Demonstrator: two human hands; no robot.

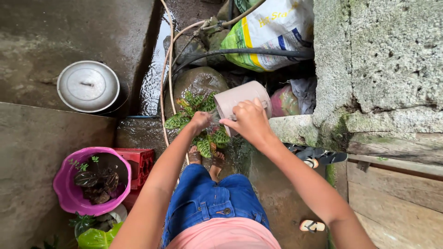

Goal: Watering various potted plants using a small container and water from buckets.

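While the right hand (251, 121) grips a tilted pinkish pot (240, 102), the left hand (201, 121) seemingly clasps the striped-leaved plant (194, 115).

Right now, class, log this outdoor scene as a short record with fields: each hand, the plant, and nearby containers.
right hand: grips tilted beige plastic scoop
left hand: holds small green-and-yellow leafy plant
water: seems to run over the plant's base
left side: round metal pot lid; pink plastic basin with dark-leaved plants
ground: wet concrete
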